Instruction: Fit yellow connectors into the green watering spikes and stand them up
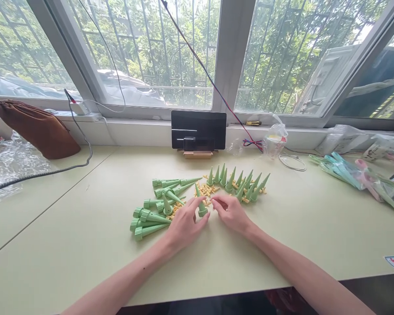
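Observation:
My left hand [188, 221] is closed around the base of a green plastic watering spike [202, 208], which stands upright on the table with its tip up. Just to its right, my right hand [230, 211] pinches thumb and fingers together; whatever is between them is too small to make out. Small yellow plastic valve pieces [206, 190] lie in a loose pile behind my hands. More green spikes [153, 216] lie on their sides to the left, partly stacked. At the right rear, several spikes [231, 180] stand upright, with yellow pieces at the bases of some.
A black tablet [198, 130] leans on a small wooden stand [198, 155] by the window. A brown pouch [36, 129] and a dark cable [82, 162] are at left. A bagged cup [276, 139] and plastic-wrapped items [343, 170] sit at right.

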The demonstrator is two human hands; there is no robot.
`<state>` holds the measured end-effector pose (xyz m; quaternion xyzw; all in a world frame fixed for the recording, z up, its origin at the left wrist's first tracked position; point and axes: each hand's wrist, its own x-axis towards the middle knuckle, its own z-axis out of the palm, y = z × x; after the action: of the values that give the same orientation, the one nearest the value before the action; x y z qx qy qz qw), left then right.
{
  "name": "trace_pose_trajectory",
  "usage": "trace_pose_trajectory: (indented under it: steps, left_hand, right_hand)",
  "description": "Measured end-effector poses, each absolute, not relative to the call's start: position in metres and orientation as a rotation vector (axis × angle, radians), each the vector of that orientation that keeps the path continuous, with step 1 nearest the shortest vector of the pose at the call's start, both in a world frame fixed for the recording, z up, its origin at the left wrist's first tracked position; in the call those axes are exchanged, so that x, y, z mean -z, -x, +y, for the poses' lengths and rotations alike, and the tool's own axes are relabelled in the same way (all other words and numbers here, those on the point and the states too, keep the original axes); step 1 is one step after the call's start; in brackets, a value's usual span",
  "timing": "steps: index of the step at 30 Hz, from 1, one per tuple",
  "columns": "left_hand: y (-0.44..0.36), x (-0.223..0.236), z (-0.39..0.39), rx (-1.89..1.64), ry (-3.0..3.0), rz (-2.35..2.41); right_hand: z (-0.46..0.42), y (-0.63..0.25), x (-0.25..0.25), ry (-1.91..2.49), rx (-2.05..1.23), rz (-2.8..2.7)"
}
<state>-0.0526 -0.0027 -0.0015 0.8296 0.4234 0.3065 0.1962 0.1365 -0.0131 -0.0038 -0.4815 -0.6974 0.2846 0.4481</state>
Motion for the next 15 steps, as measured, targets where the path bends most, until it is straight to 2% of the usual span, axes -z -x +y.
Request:
trace_pose_trajectory:
  steps: [15]
  left_hand:
    - [0.0511, -0.0048, -0.0061, -0.962, -2.266, 1.143]
  right_hand:
    - [-0.0133, -0.1366, 0.0012, 1.199, -0.739, -1.641]
